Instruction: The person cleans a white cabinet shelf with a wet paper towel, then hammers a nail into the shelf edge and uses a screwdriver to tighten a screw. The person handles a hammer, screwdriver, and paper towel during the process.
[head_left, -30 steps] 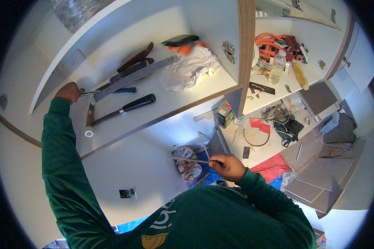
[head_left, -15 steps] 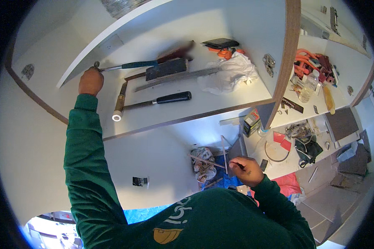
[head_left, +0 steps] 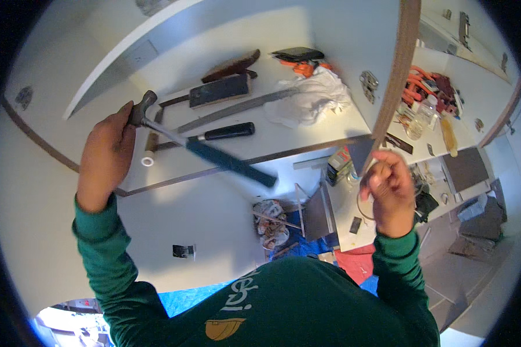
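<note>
My left hand (head_left: 107,153) grips a claw hammer (head_left: 231,162) by its head, the dark blue-green handle slanting down to the right, lifted in front of the shelf. My right hand (head_left: 391,196) is raised farther right, its fingers bent but parted, with nothing visible in them. On the shelf (head_left: 179,173) behind the hammer lies a mallet (head_left: 230,131) with a black grip and a white-ended head. Beyond it are a long grey strip (head_left: 214,117), a dark rectangular block (head_left: 220,91) and a reddish-brown piece (head_left: 231,65).
A white cloth (head_left: 312,95) lies on the shelf near a black folded item (head_left: 298,54). An upright panel (head_left: 395,75) divides it from a right-hand compartment holding a clear bottle (head_left: 421,118) and orange hoses (head_left: 417,87). Below, a filled bag (head_left: 270,228) stands beside boards (head_left: 318,214).
My left hand has lifted the hammer off the shelf and brought it nearer, its handle swinging down to the right. My right hand has risen rightward and its fingers have loosened.
</note>
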